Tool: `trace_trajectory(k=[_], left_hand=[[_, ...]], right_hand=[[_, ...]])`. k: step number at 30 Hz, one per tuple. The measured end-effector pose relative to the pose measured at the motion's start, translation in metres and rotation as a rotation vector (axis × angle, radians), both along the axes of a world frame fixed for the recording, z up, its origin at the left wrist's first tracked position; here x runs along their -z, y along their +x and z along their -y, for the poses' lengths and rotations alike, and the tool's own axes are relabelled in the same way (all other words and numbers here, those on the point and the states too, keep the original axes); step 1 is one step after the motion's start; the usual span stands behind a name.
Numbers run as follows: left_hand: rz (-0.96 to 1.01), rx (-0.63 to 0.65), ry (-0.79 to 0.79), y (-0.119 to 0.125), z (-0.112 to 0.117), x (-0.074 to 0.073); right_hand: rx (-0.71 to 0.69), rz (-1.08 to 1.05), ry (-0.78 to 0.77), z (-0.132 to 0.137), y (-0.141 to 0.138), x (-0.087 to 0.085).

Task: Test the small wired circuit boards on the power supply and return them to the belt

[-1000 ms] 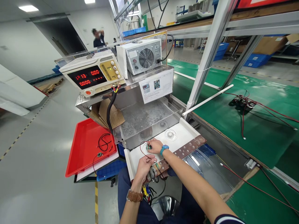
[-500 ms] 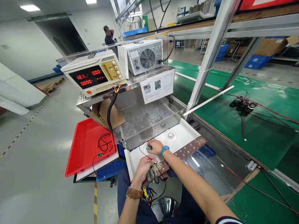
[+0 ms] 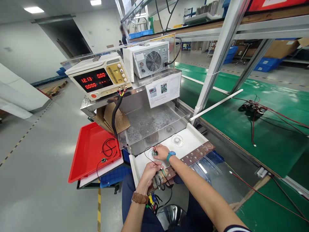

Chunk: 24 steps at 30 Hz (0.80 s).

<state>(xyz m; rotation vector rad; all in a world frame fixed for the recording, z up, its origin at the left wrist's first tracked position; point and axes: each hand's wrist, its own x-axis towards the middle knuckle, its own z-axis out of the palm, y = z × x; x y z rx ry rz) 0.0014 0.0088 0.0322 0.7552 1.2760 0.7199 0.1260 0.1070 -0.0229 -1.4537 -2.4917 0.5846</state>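
Note:
My right hand, a blue band at its wrist, is closed on a small round green circuit board over the white tray. A thin dark red wire loops from the board toward my left hand. The left fingers pinch that wire's end just above the brown strip with metal studs along the tray's front. A green-sleeved lead lies on the strip beside the left fingertips. The wire's tip is too small to make out.
A power supply with red digits stands on the metal shelf, beside a grey fan-fronted unit. The red tray at left holds another board and black wires. Wired parts lie on the green mat.
The view has shifted slightly. Both hands keep nearly the same place and grip. The power supply's upper left digits now read 12.13. The person in the background is now mostly behind the frame.

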Motion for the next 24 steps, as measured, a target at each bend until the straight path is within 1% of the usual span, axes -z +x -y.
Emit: trace_trajectory(k=[9, 14, 18, 24], left_hand=[[0.001, 0.031, 0.012, 0.0, -0.001, -0.001], [0.004, 0.04, -0.011, 0.0, -0.001, -0.002], [0.015, 0.029, -0.028, 0.0, -0.001, -0.002], [0.016, 0.019, 0.015, -0.001, 0.002, -0.001]], right_hand=[[-0.014, 0.009, 0.005, -0.001, -0.001, 0.0], [-0.004, 0.008, -0.008, 0.0, -0.001, -0.002], [0.006, 0.004, -0.013, 0.002, -0.001, -0.005], [0.02, -0.03, -0.043, 0.006, -0.004, -0.011]])
